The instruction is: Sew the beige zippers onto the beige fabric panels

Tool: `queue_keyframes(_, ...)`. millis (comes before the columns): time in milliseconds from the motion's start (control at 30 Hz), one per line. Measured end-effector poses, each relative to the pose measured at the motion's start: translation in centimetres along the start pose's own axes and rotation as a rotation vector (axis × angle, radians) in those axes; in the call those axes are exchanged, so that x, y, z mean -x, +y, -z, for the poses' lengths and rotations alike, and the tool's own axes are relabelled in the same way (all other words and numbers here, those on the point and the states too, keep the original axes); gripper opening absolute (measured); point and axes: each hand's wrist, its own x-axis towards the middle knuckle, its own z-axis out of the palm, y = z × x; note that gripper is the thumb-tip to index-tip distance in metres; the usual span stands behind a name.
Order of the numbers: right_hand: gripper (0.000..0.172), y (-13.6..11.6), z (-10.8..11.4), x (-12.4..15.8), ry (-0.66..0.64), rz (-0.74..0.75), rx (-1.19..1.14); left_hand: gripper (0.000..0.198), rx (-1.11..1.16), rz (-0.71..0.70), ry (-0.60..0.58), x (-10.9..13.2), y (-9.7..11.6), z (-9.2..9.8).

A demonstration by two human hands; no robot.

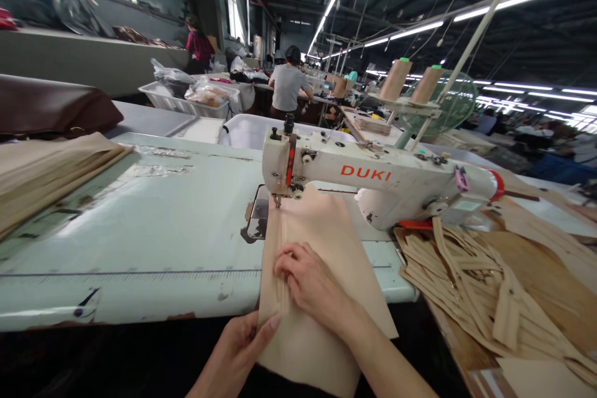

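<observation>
A tan fabric panel lies under the needle of a white DUKI sewing machine and hangs over the table's near edge. A zipper strip runs along the panel's left side up to the presser foot. My right hand rests flat on the panel beside the zipper, fingers stretched toward the machine. My left hand pinches the panel's lower left edge at the table front, thumb on top.
A heap of tan cut strips lies at the right. Folded tan fabric and a brown bundle sit at the left. Thread cones stand behind the machine. A person in grey and another in red work further back.
</observation>
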Motion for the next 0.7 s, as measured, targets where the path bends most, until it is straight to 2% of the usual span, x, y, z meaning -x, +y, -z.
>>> queue_keyframes(167, 0.028, -0.4, 1.4, 2.0, 0.069, -0.07, -0.141, 0.055, -0.074, 0.007, 0.047, 0.1, 0.2, -0.5)
queue_keyframes(233, 0.03, -0.9, 1.5, 3.8, -0.015, -0.024, -0.086, 0.054, -0.077, 0.009, 0.037, 0.1, 0.6, -0.9)
queue_keyframes(333, 0.091, -1.4, 0.6, 6.1, -0.177, 0.101, 0.044, 0.047, -0.095, -0.021, 0.016, 0.2, 1.3, -1.2)
queue_keyframes(367, 0.099, -1.5, 0.1, 6.7, -0.175, 0.12, 0.089, 0.045, -0.135, -0.053, 0.025, 0.3, 1.6, -1.1)
queue_keyframes(433, 0.09, -1.4, -0.7, 7.1, -0.113, 0.126, 0.139, 0.044, -0.239, -0.13, 0.074, 0.7, 1.9, -0.6)
queue_keyframes(533, 0.064, -1.1, -0.7, 6.6, -0.002, 0.099, 0.013, 0.048, -0.351, -0.208, 0.153, 1.5, 2.0, 0.7)
queue_keyframes(633, 0.034, -1.0, 0.5, 5.7, 0.051, -0.001, -0.182, 0.06, -0.265, -0.088, 0.22, 1.7, 1.5, 2.0)
queue_keyframes(700, 0.025, -1.1, 1.1, 5.3, 0.037, -0.068, -0.237, 0.064, -0.162, 0.048, 0.251, 1.6, 1.3, 2.3)
